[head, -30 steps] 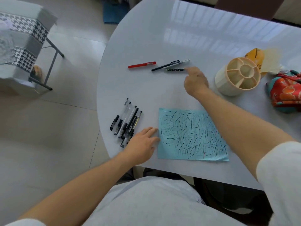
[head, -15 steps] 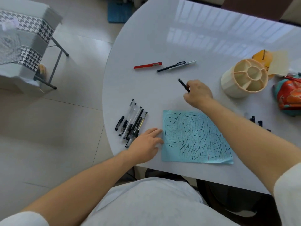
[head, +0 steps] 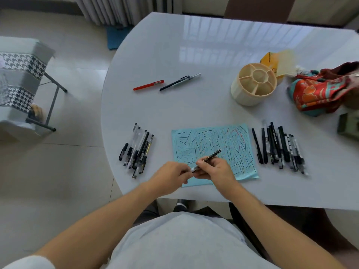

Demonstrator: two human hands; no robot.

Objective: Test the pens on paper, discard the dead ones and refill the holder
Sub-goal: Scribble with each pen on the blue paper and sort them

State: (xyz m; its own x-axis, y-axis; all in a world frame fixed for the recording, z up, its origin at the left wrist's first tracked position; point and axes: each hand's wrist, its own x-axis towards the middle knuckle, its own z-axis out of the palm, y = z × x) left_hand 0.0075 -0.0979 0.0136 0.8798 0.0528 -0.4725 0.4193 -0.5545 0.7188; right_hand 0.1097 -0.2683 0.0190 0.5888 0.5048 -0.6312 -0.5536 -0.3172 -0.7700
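both hands grip one patterned black pen (head: 210,155) over the blue paper (head: 213,144): right hand (head: 215,168) on barrel, left hand (head: 172,176) pinching its cap end. light, stiff, slick; hold mid-barrel.

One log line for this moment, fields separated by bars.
both hands on pen | left hand, right hand | over blue paper | holder empty

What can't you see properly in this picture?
- Pen tip, head view: covered by the left hand and right hand, so cap on or off is unclear.
- Print on the right pen pile: too small and blurred.
- Green object: cut off by the right edge.
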